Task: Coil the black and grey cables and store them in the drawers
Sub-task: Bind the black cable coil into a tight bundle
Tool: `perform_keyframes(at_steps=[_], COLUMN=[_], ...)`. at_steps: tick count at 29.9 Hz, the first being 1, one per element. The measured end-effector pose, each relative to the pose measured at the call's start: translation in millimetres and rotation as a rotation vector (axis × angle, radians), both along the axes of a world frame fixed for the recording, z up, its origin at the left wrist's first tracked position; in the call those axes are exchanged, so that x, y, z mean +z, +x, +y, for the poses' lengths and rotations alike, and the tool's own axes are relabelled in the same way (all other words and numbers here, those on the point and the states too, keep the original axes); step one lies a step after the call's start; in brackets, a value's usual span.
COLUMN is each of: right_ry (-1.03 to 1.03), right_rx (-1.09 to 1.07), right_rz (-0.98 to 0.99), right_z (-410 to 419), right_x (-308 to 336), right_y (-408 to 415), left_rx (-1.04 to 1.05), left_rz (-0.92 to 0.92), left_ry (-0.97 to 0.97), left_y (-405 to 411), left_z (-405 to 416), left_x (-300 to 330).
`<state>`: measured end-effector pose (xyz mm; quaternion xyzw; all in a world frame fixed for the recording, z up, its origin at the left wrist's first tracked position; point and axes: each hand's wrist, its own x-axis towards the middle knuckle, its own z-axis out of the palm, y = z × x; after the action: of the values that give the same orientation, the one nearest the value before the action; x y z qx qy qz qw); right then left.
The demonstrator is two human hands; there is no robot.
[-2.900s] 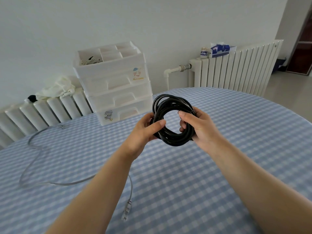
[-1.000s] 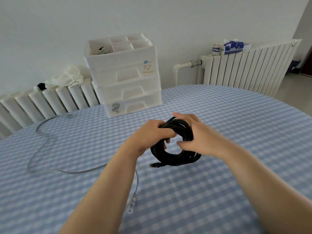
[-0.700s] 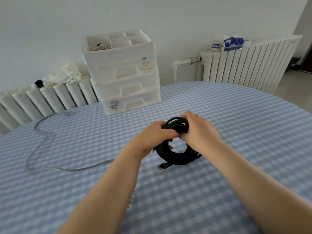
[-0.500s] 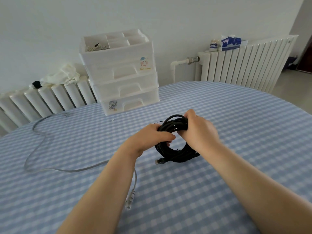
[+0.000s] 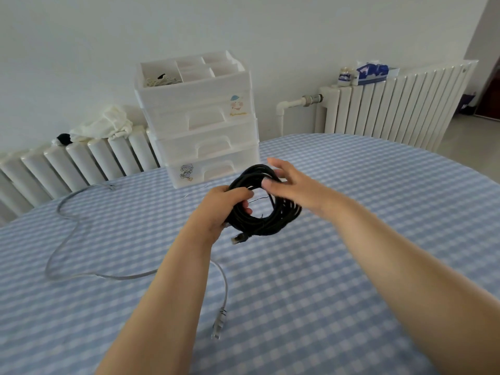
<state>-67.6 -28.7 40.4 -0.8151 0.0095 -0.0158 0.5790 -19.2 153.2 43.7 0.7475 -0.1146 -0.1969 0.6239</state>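
Observation:
The black cable (image 5: pixel 263 223) is wound into a coil held just above the table, its plug dangling at the lower left. My left hand (image 5: pixel 221 205) grips the coil's left side with curled fingers. My right hand (image 5: pixel 289 182) is at the coil's upper right, fingers spread and loose, thumb touching the strands. The grey cable (image 5: pixel 67 228) lies uncoiled on the tablecloth to the left, its plug end (image 5: pixel 217 324) near my left forearm. The white drawer unit (image 5: pixel 201 125) stands behind the coil with all three drawers closed.
A blue checked cloth (image 5: pixel 351 266) covers the round table. The drawer unit's open top tray holds small items. White radiators (image 5: pixel 392 104) line the wall; one bears a cloth, the other a tissue pack and a jar.
My right hand has let go of the coil's top and opened its fingers. The coil has risen slightly off the table, held in my left hand.

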Motion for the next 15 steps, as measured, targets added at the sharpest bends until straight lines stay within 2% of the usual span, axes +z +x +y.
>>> perform_keyframes(at_steps=[1,2,3,6,10,12,15], right_ry=[0.209,0.31,0.294,-0.144,-0.729,-0.89,-0.933], right_rx=[-0.002,-0.034,-0.088,-0.204,-0.072,-0.065,-0.128], right_rz=[0.02,0.016,0.003,-0.004,0.093,0.143,0.124], right_z=[-6,-9,-11,-6,-1,4,20], right_x=[-4,-9,-15,-35,-55,-53,-49], right_y=[6,14,21,48,74,74,68], left_rx=[0.037,0.074,0.1,0.174,0.258,0.264,0.268], left_rz=[0.005,-0.001,-0.007,-0.019,0.004,0.028,0.035], left_ry=[0.0,0.001,0.002,-0.028,-0.098,-0.117,-0.104], left_y=[3,8,10,15,22,26,29], left_z=[2,6,7,12,19,24,25], left_x=[-1,-1,-1,-2,-3,-3,-5])
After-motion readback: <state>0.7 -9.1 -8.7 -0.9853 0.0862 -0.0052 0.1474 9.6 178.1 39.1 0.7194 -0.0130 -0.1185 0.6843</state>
